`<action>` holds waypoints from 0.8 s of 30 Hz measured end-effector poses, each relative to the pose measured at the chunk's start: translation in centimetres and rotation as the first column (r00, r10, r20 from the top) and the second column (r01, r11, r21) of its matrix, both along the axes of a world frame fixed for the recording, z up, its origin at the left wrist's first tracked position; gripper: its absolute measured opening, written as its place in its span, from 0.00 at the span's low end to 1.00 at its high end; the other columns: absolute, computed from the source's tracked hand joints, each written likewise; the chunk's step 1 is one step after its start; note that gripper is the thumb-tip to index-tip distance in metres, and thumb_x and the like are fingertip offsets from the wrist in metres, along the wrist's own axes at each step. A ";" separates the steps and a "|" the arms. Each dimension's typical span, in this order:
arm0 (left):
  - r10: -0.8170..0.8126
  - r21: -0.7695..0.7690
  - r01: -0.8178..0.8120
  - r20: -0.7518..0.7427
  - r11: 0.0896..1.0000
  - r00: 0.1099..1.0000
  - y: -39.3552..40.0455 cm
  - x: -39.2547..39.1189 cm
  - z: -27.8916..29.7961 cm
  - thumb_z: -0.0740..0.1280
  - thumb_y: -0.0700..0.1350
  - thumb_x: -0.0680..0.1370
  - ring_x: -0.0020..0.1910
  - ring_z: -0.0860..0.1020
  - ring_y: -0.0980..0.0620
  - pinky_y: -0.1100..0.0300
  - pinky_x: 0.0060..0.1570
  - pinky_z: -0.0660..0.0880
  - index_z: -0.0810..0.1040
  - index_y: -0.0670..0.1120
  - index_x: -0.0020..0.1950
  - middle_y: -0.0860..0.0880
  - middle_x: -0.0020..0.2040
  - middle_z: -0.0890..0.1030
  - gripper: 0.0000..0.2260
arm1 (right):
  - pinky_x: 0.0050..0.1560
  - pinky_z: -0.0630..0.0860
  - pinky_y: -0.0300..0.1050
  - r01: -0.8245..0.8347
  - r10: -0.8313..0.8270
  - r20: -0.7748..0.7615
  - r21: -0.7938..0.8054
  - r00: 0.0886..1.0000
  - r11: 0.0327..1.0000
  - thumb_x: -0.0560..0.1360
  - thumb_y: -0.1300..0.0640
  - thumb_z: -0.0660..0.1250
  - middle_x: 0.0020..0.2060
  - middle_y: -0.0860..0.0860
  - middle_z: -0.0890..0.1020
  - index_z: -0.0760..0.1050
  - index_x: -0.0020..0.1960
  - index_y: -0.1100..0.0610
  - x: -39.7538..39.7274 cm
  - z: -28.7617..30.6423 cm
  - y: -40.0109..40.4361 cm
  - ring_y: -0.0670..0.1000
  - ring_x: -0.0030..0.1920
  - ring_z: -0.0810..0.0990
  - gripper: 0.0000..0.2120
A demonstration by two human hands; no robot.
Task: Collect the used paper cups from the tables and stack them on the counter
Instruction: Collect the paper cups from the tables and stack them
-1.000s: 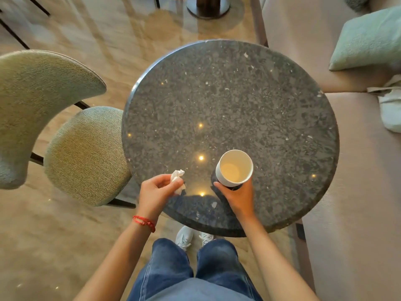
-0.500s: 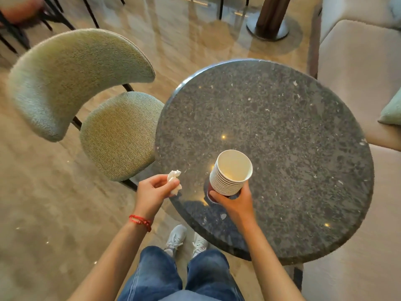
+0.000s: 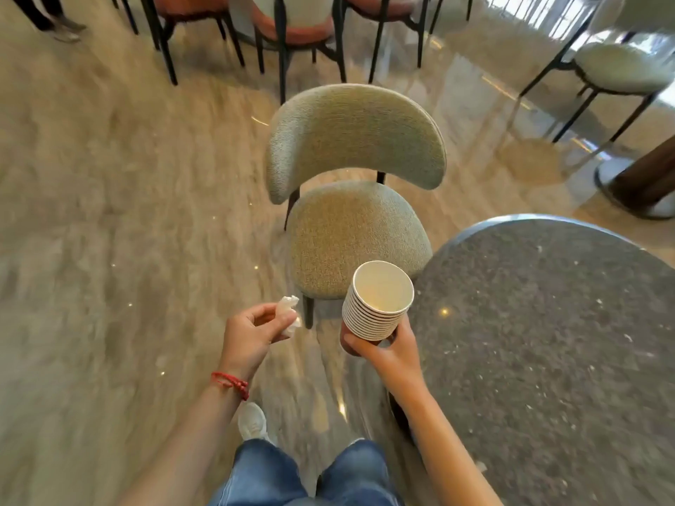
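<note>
Café or lounge — round stone table (image 3: 548,359), upholstered chairs (image 3: 356,213), polished floor (image 3: 109,213)

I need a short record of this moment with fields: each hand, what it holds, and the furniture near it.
left hand: pinches a crumpled tissue
right hand: grips a stack of paper cups, open end up
stack position: in the air, beside the table edge
table: round, dark stone, at right
chair: green, ahead
</note>
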State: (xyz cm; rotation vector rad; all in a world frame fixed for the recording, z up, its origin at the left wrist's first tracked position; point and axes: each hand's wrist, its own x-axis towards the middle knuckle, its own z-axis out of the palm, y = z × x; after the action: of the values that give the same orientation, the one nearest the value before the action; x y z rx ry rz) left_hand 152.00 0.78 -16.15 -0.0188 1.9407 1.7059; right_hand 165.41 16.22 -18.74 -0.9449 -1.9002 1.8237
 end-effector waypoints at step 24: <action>0.543 0.058 -0.542 0.001 0.838 0.840 -24.3 -30.9 -0.4 0.73 0.37 0.69 0.29 0.80 0.58 0.68 0.31 0.77 0.81 0.46 0.41 0.51 0.29 0.83 0.05 | 0.44 0.77 0.33 -0.547 0.546 0.039 0.012 0.837 0.837 0.61 0.60 0.80 0.46 0.41 0.83 0.73 0.56 0.47 -40.5 0.9 -19.9 0.41 0.49 0.81 0.28</action>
State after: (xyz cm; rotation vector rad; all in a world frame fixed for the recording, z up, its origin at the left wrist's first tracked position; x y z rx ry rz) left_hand 121.15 -23.57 -16.51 -0.5940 2.0192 2.1148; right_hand 124.90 -3.63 -17.88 -0.4379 -2.3848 2.0805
